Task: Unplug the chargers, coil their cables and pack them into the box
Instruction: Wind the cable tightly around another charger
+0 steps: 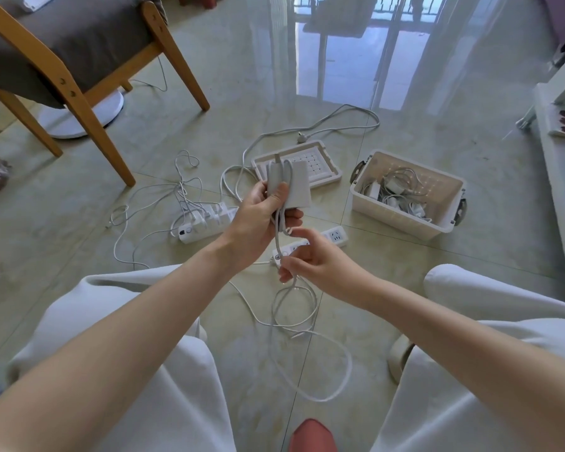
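Head view: a white charger [299, 185] is held up in the L hand [258, 220], fingers curled round it, w/ some cable [277, 238] wound on it. The cable is pinched lower down by the R hand [310, 261]; the rest hangs in loose loops on the floor btwn the knees. The box [402, 220] is set on the floor to the right, open, w/ chargers & cables inside. Its lid [328, 158] is laid just left of it. Other chargers [211, 213] are plugged into a strip [190, 231] on the left. A 2nd strip [335, 236] is partly hidden by the R hand.
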The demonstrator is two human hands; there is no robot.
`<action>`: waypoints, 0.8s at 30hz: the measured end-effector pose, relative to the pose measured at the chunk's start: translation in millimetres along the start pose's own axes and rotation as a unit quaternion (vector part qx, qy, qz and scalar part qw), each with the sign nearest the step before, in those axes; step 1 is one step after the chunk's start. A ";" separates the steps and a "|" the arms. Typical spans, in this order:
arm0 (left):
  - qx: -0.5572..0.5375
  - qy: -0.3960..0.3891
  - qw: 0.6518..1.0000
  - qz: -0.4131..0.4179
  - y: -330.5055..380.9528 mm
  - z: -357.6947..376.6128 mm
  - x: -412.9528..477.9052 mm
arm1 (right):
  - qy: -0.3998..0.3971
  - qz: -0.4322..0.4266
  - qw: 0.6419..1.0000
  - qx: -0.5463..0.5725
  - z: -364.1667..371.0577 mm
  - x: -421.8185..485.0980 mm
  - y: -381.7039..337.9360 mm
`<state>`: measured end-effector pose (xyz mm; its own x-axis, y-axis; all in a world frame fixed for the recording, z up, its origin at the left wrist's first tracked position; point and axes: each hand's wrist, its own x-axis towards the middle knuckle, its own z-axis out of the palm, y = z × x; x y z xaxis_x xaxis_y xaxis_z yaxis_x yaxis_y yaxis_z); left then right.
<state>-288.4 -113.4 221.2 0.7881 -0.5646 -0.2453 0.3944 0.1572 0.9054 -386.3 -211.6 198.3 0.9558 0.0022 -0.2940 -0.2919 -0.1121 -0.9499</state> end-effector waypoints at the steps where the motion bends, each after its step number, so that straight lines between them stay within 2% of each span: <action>1: 0.002 0.007 1.000 0.004 -0.2 -0.7 0.9 | -0.020 -0.008 1.000 0.003 0.7 -0.5 -0.5; 3: -0.006 0.019 1.000 0.004 -0.5 -0.4 1.9 | -0.056 -0.024 0.998 -0.010 3.6 -2.4 -1.2; 6: -0.036 0.021 0.999 -0.034 5.2 0.3 2.4 | -0.043 -0.012 0.998 -0.040 4.7 -2.4 -0.4; 8: -0.053 -0.028 0.994 -0.093 13.2 -2.9 1.4 | -0.026 -0.027 0.989 -0.143 -2.7 -0.8 2.3; 10: -0.035 -0.119 0.981 -0.151 21.2 -7.2 -2.3 | -0.036 -0.040 0.962 -0.268 -14.7 1.0 7.7; 12: 0.031 -0.200 0.963 -0.176 24.3 -10.9 -6.4 | -0.051 -0.057 0.920 -0.385 -24.5 1.0 11.1; 15: 0.201 -0.250 0.924 -0.206 27.4 -11.1 -13.4 | -0.049 -0.083 0.875 -0.474 -34.1 -1.4 7.5; 18: 0.360 -0.251 0.877 -0.198 28.9 -18.2 -16.0 | -0.005 -0.138 0.832 -0.538 -42.7 0.6 0.7; 20: 0.421 -0.235 0.858 -0.179 28.4 -24.2 -14.4 | 0.017 -0.160 0.821 -0.548 -46.6 1.8 1.3; 24: 0.453 -0.161 0.867 -0.133 26.7 -33.2 -4.4 | 0.078 -0.191 0.804 -0.557 -50.5 4.9 5.2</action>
<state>-265.7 -79.9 234.9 0.4967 -0.7029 -0.5091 -0.1053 -0.6310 0.7686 -381.4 -262.3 197.3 0.9864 0.1332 0.0964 0.1539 -0.9543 -0.2562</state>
